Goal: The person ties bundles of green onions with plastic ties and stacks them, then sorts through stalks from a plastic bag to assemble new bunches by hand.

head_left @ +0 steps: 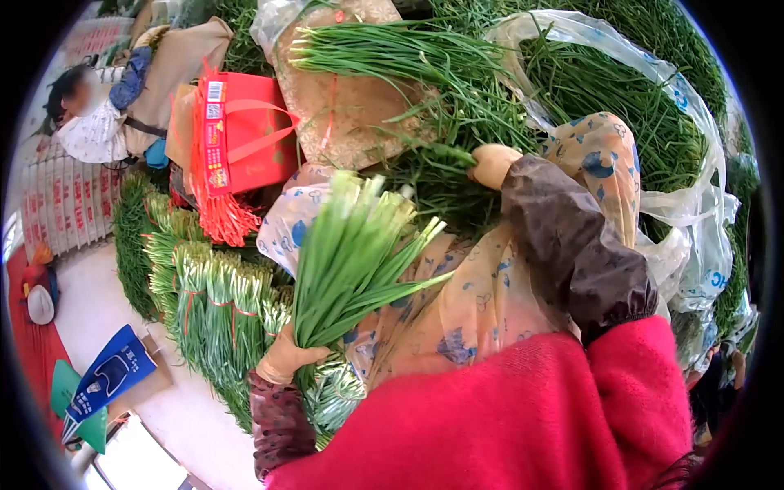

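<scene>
My left hand (286, 357), gloved, is wrapped round the lower part of a thick bunch of garlic chives (347, 261). The bunch stands up over my lap, pale cut ends at the top, with a few stalks splaying to the right. My right hand (494, 166), also gloved, is closed at the edge of the loose heap, on a few chives (445, 152) that stick out to its left; its fingertips are partly hidden. Another sheaf of chives (400, 49) lies across a patterned board (359, 135) ahead of me.
A red bag (257, 131) with red ties (224, 216) sits left of the board. Banded chive bundles (216, 302) are stacked at my left. A clear plastic bag (698, 204) surrounds loose chives (612, 106) at right. Another person (90, 122) is at upper left.
</scene>
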The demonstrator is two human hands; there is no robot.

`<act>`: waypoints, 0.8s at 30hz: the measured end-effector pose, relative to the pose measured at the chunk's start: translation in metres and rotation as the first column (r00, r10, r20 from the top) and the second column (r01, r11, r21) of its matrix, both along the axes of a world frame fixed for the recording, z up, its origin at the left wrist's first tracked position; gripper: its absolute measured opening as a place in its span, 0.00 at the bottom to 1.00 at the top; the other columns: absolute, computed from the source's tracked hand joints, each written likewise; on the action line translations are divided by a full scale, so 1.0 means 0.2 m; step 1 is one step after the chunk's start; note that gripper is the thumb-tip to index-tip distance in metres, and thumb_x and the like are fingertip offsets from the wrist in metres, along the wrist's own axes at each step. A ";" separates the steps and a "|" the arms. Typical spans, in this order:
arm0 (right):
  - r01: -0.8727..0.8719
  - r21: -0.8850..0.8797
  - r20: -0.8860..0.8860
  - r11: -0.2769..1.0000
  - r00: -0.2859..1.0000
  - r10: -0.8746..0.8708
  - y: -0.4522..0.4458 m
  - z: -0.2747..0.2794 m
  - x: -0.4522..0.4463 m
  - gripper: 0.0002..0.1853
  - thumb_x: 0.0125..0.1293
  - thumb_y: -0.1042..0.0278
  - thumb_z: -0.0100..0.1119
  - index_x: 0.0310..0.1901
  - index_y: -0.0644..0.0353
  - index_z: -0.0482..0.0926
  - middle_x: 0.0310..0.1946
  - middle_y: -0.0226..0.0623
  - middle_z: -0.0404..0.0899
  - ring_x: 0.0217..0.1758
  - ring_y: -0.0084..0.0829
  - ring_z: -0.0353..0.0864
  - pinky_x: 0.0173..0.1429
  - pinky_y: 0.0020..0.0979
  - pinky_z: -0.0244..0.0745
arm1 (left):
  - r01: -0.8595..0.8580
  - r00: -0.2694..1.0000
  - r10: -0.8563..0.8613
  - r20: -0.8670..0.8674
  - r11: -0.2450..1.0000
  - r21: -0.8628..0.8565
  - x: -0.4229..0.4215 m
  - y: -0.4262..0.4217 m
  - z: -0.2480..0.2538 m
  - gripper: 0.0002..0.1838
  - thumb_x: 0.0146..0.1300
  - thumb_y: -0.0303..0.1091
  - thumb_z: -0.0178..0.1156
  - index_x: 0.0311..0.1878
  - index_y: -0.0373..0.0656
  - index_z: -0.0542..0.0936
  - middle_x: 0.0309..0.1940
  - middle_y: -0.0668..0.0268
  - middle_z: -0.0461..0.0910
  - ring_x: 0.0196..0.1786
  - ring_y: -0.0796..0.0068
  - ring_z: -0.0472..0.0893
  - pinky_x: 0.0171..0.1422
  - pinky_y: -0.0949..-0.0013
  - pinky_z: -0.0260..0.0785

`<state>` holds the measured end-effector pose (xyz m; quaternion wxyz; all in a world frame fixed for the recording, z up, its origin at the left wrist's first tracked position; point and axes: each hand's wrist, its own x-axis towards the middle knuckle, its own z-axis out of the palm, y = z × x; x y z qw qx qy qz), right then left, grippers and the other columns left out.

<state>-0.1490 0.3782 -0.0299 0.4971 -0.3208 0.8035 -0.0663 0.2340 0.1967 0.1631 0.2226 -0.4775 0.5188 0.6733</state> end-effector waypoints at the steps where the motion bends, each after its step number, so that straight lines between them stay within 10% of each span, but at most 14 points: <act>1: -0.185 0.074 -0.020 0.980 0.982 0.187 -0.04 -0.01 0.01 0.19 0.59 0.55 0.59 0.46 0.59 0.81 0.39 0.45 0.82 0.46 0.45 0.80 0.51 0.40 0.74 | -0.009 0.999 0.011 -0.039 0.999 0.039 0.01 -0.01 -0.02 0.28 0.47 0.24 0.69 0.54 0.33 0.73 0.38 0.59 0.80 0.28 0.74 0.78 0.32 0.71 0.70; 6: -0.412 0.146 -0.134 0.899 0.892 0.431 -0.10 0.26 0.01 0.21 0.50 0.55 0.66 0.44 0.59 0.82 0.38 0.43 0.82 0.44 0.40 0.82 0.48 0.40 0.76 | -0.233 0.966 0.248 -0.079 0.960 0.157 0.07 0.03 -0.07 0.25 0.46 0.23 0.64 0.51 0.31 0.73 0.33 0.56 0.79 0.22 0.72 0.74 0.25 0.71 0.65; 12: -0.045 -0.666 0.076 0.745 0.989 0.127 -0.30 0.34 0.17 0.28 0.52 0.58 0.65 0.56 0.54 0.74 0.53 0.43 0.76 0.52 0.43 0.78 0.53 0.37 0.74 | -0.238 0.959 0.272 -0.082 0.927 0.288 0.09 0.04 -0.16 0.31 0.45 0.29 0.68 0.56 0.32 0.71 0.36 0.59 0.76 0.22 0.74 0.70 0.24 0.71 0.62; 16: 0.086 -0.496 0.532 0.864 0.817 0.224 -0.51 0.19 0.28 0.27 0.52 0.58 0.66 0.55 0.56 0.77 0.42 0.41 0.83 0.42 0.32 0.81 0.49 0.33 0.75 | -0.242 0.953 0.289 -0.092 0.908 0.342 0.11 0.03 -0.20 0.32 0.44 0.29 0.69 0.55 0.33 0.71 0.36 0.61 0.76 0.21 0.74 0.70 0.23 0.72 0.62; 20: 0.370 -0.494 0.508 0.787 0.857 -0.084 -0.52 0.14 0.35 0.22 0.55 0.64 0.63 0.52 0.60 0.79 0.39 0.39 0.84 0.37 0.29 0.82 0.46 0.30 0.76 | -0.319 0.895 0.421 -0.147 0.834 0.450 0.15 0.05 -0.26 0.28 0.45 0.31 0.69 0.52 0.33 0.73 0.35 0.62 0.75 0.20 0.76 0.69 0.22 0.74 0.59; 24: 0.790 -0.231 0.665 0.569 0.555 -0.501 -0.46 0.14 0.21 0.18 0.62 0.60 0.60 0.47 0.67 0.79 0.31 0.35 0.82 0.28 0.24 0.79 0.38 0.29 0.76 | -0.358 0.847 0.509 -0.152 0.759 0.544 0.12 0.06 -0.30 0.26 0.49 0.33 0.68 0.50 0.32 0.73 0.28 0.64 0.75 0.19 0.76 0.69 0.21 0.74 0.58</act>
